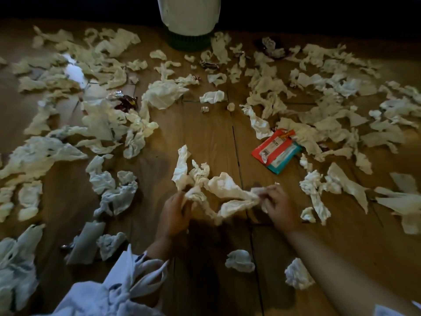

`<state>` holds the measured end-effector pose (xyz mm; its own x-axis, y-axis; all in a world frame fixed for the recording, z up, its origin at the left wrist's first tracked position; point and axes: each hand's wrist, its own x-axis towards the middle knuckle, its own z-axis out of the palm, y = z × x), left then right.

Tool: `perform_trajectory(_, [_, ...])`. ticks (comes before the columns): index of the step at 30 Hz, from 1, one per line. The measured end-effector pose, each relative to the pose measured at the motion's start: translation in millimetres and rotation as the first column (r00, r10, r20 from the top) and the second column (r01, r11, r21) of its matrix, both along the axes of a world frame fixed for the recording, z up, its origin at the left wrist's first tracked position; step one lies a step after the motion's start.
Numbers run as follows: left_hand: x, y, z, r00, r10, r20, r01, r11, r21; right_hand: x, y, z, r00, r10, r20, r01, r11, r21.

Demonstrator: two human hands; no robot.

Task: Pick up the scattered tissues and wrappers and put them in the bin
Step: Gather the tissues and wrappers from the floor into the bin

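My left hand grips one end of a bunch of crumpled white tissues held just above the wooden floor. My right hand pinches the other end of the same bunch. Many more white tissues lie scattered all around, such as a large one further ahead. A red and teal wrapper lies flat to the right of centre. A dark red foil wrapper sits among tissues at the left. The white bin with a dark green base stands at the far edge, top centre.
The wooden floor has a bare strip running from my hands toward the bin. Small foil wrappers lie near the bin's base. Crumpled tissues lie close to my forearms. A white cloth bunch fills the lower left.
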<state>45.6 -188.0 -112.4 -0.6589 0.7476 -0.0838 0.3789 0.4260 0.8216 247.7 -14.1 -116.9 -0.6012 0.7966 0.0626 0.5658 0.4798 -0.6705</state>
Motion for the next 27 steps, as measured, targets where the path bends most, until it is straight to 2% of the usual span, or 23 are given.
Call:
perform_trajectory(3, [-6, 9, 7, 0.969, 0.221, 0.105, -0.237, 0.957, 0.167, -20, 9, 19, 0.972, -0.154, -0.178, 0.15, 0.988, -0.036])
perform_trajectory(6, [-16, 15, 11, 0.953, 0.297, 0.065, -0.304, 0.935, 0.181, -51, 9, 24, 0.963, -0.114, -0.244, 0.104, 0.993, -0.052])
perform_trajectory(8, [-26, 19, 10, 0.961, 0.275, -0.027, -0.269, 0.954, 0.135, -72, 6, 27, 0.987, 0.005, -0.159, -0.018, 0.997, -0.077])
perform_trajectory(10, [-33, 22, 13, 0.963, 0.246, -0.109, -0.24, 0.968, 0.072, -89, 2, 25, 0.985, 0.167, 0.043, -0.156, 0.971, -0.184])
perform_trajectory(12, [-38, 26, 17, 0.965, 0.214, -0.152, -0.218, 0.976, -0.005, -98, 3, 19, 0.898, 0.33, 0.293, -0.255, 0.93, -0.265])
perform_trajectory(14, [-43, 31, 17, 0.977, 0.14, -0.161, -0.154, 0.985, -0.076, -98, 3, 10, 0.759, 0.414, 0.503, -0.359, 0.91, -0.208])
perform_trajectory(15, [-45, 34, 13, 0.983, 0.084, -0.166, -0.103, 0.988, -0.112, -94, 0, 6, 0.717, 0.415, 0.559, -0.411, 0.901, -0.142])
perform_trajectory(17, [-48, 40, 4, 0.986, -0.053, -0.157, 0.016, 0.974, -0.226, -80, -9, 0, 0.727, 0.402, 0.557, -0.468, 0.883, -0.025])
perform_trajectory(20, [-49, 52, -8, 0.965, -0.244, -0.097, 0.184, 0.892, -0.412, -49, -16, -4, 0.786, 0.44, 0.434, -0.477, 0.879, -0.026])
perform_trajectory(22, [-45, 58, -13, 0.933, -0.352, -0.072, 0.279, 0.836, -0.472, -28, -14, -6, 0.874, 0.391, 0.288, -0.4, 0.916, -0.03])
perform_trajectory(23, [-41, 60, -16, 0.919, -0.387, -0.078, 0.306, 0.822, -0.481, -19, -11, -8, 0.928, 0.316, 0.197, -0.321, 0.947, -0.007])
perform_trajectory(25, [-31, 63, -21, 0.909, -0.397, -0.13, 0.304, 0.843, -0.444, -2, -4, -9, 0.999, 0.033, 0.041, -0.034, 0.999, 0.018])
perform_trajectory(27, [-20, 63, -22, 0.902, -0.378, -0.21, 0.276, 0.877, -0.394, 16, 8, -9, 0.966, -0.256, 0.042, 0.254, 0.966, 0.045])
